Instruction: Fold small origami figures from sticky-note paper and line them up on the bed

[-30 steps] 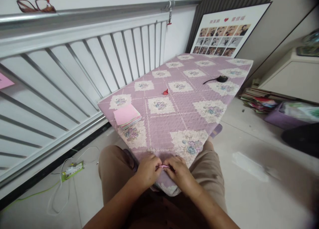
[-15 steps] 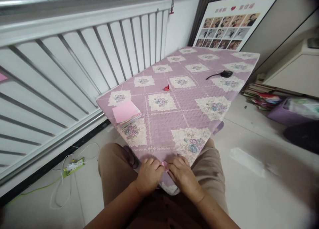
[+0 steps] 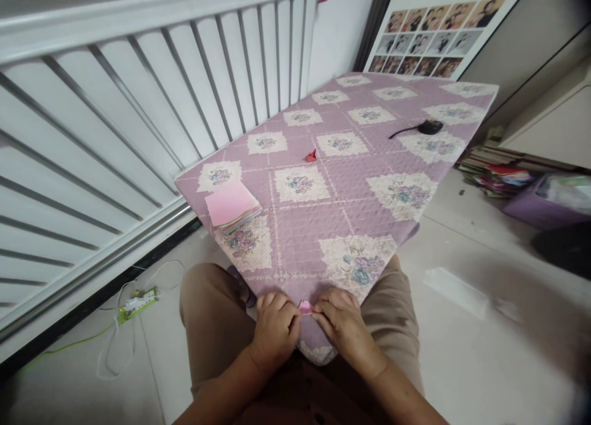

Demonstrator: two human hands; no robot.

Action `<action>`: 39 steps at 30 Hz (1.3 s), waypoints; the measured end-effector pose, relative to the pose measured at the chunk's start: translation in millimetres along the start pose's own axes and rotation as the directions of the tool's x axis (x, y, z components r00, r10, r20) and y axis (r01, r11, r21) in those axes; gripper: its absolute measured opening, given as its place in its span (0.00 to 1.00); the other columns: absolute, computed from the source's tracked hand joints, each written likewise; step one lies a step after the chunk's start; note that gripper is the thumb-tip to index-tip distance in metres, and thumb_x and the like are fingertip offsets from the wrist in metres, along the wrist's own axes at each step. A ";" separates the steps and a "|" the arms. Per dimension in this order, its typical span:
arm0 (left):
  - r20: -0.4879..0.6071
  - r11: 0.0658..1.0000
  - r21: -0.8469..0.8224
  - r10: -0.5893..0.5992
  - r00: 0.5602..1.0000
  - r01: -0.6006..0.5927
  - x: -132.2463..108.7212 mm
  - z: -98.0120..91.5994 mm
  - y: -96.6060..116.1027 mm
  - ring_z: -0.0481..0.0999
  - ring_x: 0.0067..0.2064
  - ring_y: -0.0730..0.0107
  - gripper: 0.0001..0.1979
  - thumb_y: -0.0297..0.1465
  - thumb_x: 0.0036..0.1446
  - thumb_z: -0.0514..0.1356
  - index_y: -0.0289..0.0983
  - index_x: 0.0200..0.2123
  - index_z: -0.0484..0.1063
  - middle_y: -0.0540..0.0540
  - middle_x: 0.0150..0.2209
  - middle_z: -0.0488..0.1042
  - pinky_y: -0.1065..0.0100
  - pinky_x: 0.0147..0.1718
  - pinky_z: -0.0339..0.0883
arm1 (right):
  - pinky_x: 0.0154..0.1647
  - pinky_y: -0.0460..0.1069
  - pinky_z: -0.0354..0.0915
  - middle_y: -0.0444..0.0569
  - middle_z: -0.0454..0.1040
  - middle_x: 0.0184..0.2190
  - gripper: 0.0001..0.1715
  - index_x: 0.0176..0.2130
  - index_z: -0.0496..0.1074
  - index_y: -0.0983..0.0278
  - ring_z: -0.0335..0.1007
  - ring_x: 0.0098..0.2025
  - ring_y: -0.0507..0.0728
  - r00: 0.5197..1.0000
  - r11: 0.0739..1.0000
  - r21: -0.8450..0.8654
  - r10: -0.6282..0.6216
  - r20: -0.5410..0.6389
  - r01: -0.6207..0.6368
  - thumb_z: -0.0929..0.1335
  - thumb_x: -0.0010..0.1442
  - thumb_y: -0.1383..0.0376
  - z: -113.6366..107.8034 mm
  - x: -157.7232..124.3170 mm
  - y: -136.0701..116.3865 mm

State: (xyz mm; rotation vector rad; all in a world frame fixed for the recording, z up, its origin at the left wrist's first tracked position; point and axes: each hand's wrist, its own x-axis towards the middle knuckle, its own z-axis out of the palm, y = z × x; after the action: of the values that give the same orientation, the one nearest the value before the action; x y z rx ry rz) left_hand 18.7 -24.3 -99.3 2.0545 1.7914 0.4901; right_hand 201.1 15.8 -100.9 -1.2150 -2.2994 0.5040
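A small folded piece of pink paper [image 3: 305,307] lies at the near corner of the table, pinched between my two hands. My left hand [image 3: 276,324] grips its left edge with curled fingers. On its other side, my right hand [image 3: 342,321] holds the right edge between thumb and fingers. Farther up the cloth sits a little folded red paper piece [image 3: 311,156]. A stack of coloured paper sheets [image 3: 233,204], pink on top, rests near the table's left edge.
A purple floral cloth [image 3: 300,225] covers the table. Toward its far right lies a black object with a short cord [image 3: 430,127]. A white radiator [image 3: 152,105] runs along the left. On the floor are a power strip [image 3: 138,304] and a purple bin [image 3: 545,200].
My hands have moved slightly apart, and more of the pink paper shows between them. The camera view has shifted a little. The red piece and the stack stay in place on the table.
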 end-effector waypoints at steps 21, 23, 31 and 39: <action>0.119 0.975 0.199 -0.126 0.985 0.101 18.5 -9.5 9.3 0.66 0.39 0.61 0.14 0.38 0.61 0.54 0.39 0.28 0.72 0.45 0.34 0.73 0.57 0.41 0.52 | 0.44 0.54 0.52 0.47 0.68 0.30 0.17 0.24 0.69 0.61 0.62 0.38 0.57 0.973 0.973 -0.091 0.199 -0.114 -0.210 0.64 0.62 0.58 10.8 5.4 -15.1; 0.119 0.972 0.217 -0.121 0.985 0.093 18.4 -8.3 8.6 0.66 0.39 0.61 0.14 0.38 0.62 0.54 0.39 0.28 0.72 0.45 0.34 0.73 0.56 0.41 0.52 | 0.45 0.54 0.52 0.47 0.68 0.30 0.17 0.24 0.69 0.61 0.62 0.38 0.57 0.972 0.973 -0.097 0.199 -0.126 -0.212 0.64 0.62 0.58 12.1 4.7 -14.9; 0.130 0.968 0.249 -0.079 0.988 0.045 17.7 -4.1 3.5 0.65 0.39 0.60 0.16 0.40 0.64 0.51 0.40 0.29 0.71 0.45 0.33 0.72 0.55 0.40 0.52 | 0.47 0.55 0.52 0.47 0.69 0.32 0.15 0.24 0.69 0.61 0.62 0.40 0.58 0.962 0.968 -0.055 0.234 -0.141 -0.244 0.65 0.61 0.60 16.0 2.4 -13.4; 0.105 0.973 0.223 -0.085 0.991 0.059 16.2 -2.5 2.4 0.66 0.39 0.61 0.16 0.40 0.63 0.52 0.40 0.29 0.71 0.46 0.33 0.72 0.56 0.41 0.51 | 0.49 0.56 0.51 0.46 0.70 0.31 0.12 0.25 0.67 0.61 0.62 0.40 0.57 0.951 0.962 -0.037 0.261 -0.164 -0.270 0.66 0.60 0.62 18.4 4.2 -18.2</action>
State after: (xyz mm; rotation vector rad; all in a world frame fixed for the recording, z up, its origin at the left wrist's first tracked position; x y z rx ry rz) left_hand 21.7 -8.4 -95.6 2.1028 1.9165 0.1553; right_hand 176.5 7.9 -105.2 -1.5473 -2.0424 0.4183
